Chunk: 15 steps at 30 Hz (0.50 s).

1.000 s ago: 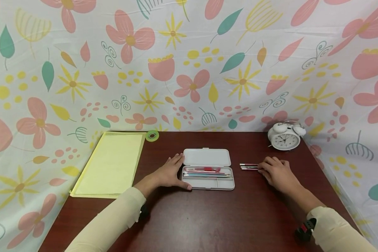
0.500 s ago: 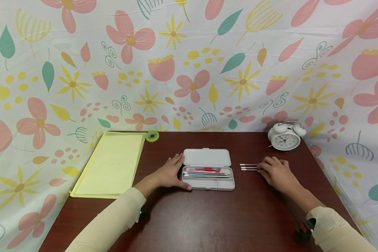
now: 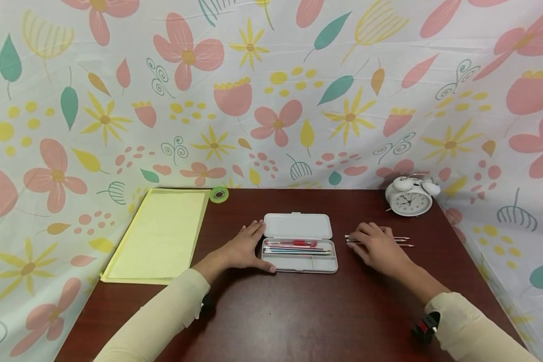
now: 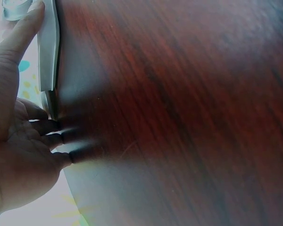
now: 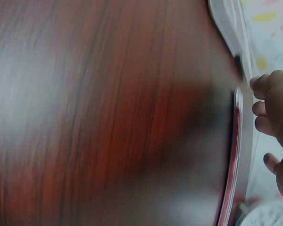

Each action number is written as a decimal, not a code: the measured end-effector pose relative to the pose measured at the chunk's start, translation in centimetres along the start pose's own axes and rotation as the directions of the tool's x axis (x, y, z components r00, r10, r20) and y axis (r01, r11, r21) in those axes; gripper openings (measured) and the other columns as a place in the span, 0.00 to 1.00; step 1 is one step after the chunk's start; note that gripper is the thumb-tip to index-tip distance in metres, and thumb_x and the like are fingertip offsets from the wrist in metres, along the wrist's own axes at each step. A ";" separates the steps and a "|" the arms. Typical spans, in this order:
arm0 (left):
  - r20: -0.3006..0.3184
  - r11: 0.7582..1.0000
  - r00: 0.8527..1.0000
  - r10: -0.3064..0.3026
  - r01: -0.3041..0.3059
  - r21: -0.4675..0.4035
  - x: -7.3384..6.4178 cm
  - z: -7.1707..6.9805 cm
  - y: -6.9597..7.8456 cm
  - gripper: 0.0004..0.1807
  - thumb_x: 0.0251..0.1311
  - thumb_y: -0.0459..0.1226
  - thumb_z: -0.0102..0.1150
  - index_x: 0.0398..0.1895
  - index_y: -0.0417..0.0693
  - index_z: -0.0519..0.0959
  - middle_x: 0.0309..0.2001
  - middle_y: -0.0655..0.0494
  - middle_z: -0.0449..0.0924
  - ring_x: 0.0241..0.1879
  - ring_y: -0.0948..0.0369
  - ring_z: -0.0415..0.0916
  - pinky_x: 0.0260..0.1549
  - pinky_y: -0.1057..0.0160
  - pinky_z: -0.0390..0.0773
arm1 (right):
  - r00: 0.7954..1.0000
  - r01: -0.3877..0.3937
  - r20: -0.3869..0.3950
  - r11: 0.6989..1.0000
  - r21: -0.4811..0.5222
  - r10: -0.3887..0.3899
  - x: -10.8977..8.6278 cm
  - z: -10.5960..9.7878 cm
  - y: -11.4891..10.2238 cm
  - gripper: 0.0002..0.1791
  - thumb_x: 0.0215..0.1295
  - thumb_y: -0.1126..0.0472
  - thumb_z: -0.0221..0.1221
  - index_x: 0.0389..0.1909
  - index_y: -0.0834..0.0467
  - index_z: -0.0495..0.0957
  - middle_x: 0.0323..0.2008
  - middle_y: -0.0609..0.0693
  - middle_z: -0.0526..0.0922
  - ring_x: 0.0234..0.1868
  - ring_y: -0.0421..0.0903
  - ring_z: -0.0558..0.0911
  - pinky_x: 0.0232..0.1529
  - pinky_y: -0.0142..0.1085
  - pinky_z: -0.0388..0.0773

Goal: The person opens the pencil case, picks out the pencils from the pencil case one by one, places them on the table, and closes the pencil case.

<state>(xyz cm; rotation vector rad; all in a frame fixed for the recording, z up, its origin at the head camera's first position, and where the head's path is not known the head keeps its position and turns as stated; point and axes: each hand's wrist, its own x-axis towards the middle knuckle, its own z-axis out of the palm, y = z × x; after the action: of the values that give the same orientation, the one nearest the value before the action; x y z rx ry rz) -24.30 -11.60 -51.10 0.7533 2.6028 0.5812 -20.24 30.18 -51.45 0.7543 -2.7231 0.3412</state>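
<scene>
A white pencil case [image 3: 286, 264] lies with its lid raised, a red pen [image 3: 304, 243] and several pencils in its long rear compartment; both front compartments are bare. My left hand [image 3: 241, 250] is spread at the case's left end, thumb by the front corner and fingers along the side. To the right, three pencils [image 3: 405, 245] lie side by side on the table, tips pointing right. Over their middle hovers my right hand [image 3: 376, 247], fingers bent downward. In the right wrist view, thumb and fingertips stand apart beside the pencils [image 5: 232, 160], with nothing between them.
A yellow mesh folder [image 3: 158, 236] lies at the left of the dark wooden table [image 3: 280, 311]. Green tape [image 3: 218, 195] sits at its upper right corner. A white alarm clock [image 3: 409, 198] stands at the back right, close to the flowered cloth [image 3: 276, 100].
My right hand has slid left along the pencils, uncovering their tips and hiding more of the eraser ends. The pencils and my left hand have stayed in place.
</scene>
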 end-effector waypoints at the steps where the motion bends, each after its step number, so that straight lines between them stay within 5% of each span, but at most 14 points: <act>1: 0.000 1.000 1.000 -0.001 0.001 0.002 0.0 0.0 0.0 0.78 0.54 0.69 0.79 0.92 0.40 0.41 0.92 0.41 0.39 0.92 0.45 0.36 0.90 0.38 0.42 | 1.000 0.006 0.010 1.000 0.010 -0.006 0.3 0.1 -0.5 0.08 0.71 0.59 0.74 0.48 0.52 0.90 0.45 0.47 0.84 0.48 0.51 0.80 0.51 0.65 0.74; 15: 0.006 1.000 1.000 -0.002 0.002 -0.006 0.0 0.0 -0.1 0.78 0.54 0.70 0.79 0.92 0.42 0.41 0.93 0.42 0.38 0.93 0.46 0.34 0.90 0.39 0.40 | 0.987 0.119 0.098 0.991 0.063 -0.125 2.8 1.0 -5.6 0.09 0.74 0.59 0.72 0.51 0.52 0.91 0.45 0.47 0.86 0.48 0.47 0.80 0.49 0.58 0.75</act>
<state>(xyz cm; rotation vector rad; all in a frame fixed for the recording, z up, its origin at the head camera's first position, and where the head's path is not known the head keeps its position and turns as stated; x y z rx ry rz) -24.34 -11.75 -51.12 0.7495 2.5948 0.5855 -19.82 23.93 -50.55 0.9746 -2.7553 0.3636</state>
